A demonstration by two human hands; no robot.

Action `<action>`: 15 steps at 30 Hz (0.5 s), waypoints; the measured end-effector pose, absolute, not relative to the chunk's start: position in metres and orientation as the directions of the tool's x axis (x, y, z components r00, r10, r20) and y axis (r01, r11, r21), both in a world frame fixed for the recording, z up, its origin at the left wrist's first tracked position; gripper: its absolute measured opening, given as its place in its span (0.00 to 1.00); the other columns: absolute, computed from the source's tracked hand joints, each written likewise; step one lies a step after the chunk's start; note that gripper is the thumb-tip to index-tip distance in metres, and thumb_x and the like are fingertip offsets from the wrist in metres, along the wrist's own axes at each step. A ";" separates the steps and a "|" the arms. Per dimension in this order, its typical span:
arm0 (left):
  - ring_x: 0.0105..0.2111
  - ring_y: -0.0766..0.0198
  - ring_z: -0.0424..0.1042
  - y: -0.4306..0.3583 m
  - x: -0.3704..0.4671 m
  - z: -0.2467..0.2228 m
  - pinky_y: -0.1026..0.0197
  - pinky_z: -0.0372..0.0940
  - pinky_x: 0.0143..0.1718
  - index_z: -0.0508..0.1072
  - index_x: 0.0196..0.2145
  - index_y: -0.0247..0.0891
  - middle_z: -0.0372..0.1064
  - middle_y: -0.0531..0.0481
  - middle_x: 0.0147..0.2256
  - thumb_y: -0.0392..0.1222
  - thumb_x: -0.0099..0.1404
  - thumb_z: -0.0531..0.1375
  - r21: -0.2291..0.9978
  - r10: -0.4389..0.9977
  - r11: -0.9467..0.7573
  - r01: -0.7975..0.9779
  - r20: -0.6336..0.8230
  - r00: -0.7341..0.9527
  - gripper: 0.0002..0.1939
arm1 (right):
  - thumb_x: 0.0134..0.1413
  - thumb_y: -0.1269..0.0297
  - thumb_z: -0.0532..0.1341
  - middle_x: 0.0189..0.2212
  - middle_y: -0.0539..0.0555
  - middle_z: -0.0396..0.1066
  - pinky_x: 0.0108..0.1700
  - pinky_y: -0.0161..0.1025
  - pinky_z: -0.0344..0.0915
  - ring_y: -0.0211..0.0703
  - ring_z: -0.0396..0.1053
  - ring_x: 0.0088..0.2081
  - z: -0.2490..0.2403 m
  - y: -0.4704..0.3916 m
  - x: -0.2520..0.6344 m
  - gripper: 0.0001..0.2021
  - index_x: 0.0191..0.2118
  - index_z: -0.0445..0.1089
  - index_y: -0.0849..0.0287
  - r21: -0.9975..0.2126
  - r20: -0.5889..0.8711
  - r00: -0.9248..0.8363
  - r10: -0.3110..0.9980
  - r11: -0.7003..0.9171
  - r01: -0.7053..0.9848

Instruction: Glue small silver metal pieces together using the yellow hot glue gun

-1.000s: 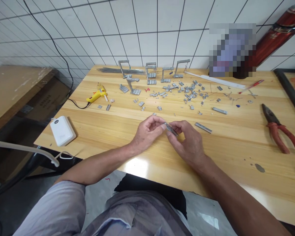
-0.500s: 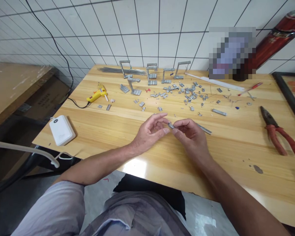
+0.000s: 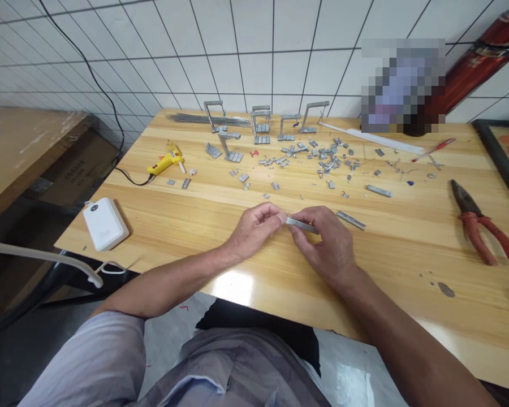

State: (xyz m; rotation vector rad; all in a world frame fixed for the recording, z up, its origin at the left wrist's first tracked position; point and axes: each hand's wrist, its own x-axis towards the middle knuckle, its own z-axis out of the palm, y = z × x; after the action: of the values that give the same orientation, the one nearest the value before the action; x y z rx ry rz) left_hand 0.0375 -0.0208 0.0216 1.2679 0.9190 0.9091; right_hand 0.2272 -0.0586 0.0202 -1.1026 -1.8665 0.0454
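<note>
A narrow grey strip (image 3: 302,225) is held between my two hands above the wooden table (image 3: 186,226). My left hand (image 3: 254,229) pinches its left end between thumb and fingertips. Around the strip's right part, the thumb and fingers of my right hand (image 3: 326,243) are closed. Another grey strip (image 3: 351,220) lies on the table just beyond my right hand, and a shorter grey bar (image 3: 379,191) rests farther back.
Small grey pieces (image 3: 331,161) lie scattered behind my hands, with several grey bent stands (image 3: 231,148) near the wall. A yellow glue gun (image 3: 167,160) and white box (image 3: 106,224) are left; red-handled pliers (image 3: 475,223) and a red flask (image 3: 483,56) are right.
The held strip now shows at greater length, lying crosswise between the hands. My left fingers, spread before, have closed on its end. The view has shifted slightly.
</note>
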 end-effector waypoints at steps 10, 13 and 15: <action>0.25 0.69 0.66 -0.019 0.038 0.018 0.63 0.63 0.29 0.79 0.43 0.36 0.74 0.52 0.30 0.56 0.69 0.67 0.981 0.920 0.080 -0.176 -0.005 0.392 0.18 | 0.65 0.71 0.65 0.37 0.53 0.79 0.40 0.43 0.72 0.45 0.77 0.39 0.020 -0.059 0.230 0.07 0.46 0.72 0.52 -0.450 0.713 -0.126 0.690 0.588 0.672; 0.25 0.69 0.68 -0.018 0.037 0.018 0.63 0.63 0.30 0.79 0.43 0.37 0.71 0.54 0.28 0.55 0.68 0.68 0.977 0.921 0.085 -0.197 -0.001 0.388 0.17 | 0.67 0.70 0.64 0.37 0.53 0.80 0.40 0.45 0.72 0.47 0.77 0.39 0.019 -0.058 0.230 0.06 0.46 0.72 0.51 -0.454 0.705 -0.136 0.696 0.590 0.668; 0.25 0.69 0.68 -0.016 0.037 0.016 0.63 0.63 0.30 0.79 0.41 0.37 0.70 0.55 0.27 0.55 0.69 0.68 0.969 0.911 0.111 -0.220 -0.011 0.412 0.17 | 0.66 0.70 0.64 0.37 0.53 0.80 0.41 0.45 0.72 0.47 0.77 0.39 0.019 -0.058 0.230 0.07 0.47 0.72 0.51 -0.453 0.711 -0.145 0.689 0.605 0.655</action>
State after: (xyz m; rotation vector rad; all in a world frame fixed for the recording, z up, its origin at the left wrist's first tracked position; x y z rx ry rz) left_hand 0.0370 -0.0162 0.0165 1.1593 0.7607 0.9601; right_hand 0.2304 -0.0580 0.0187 -1.0838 -1.8455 0.0423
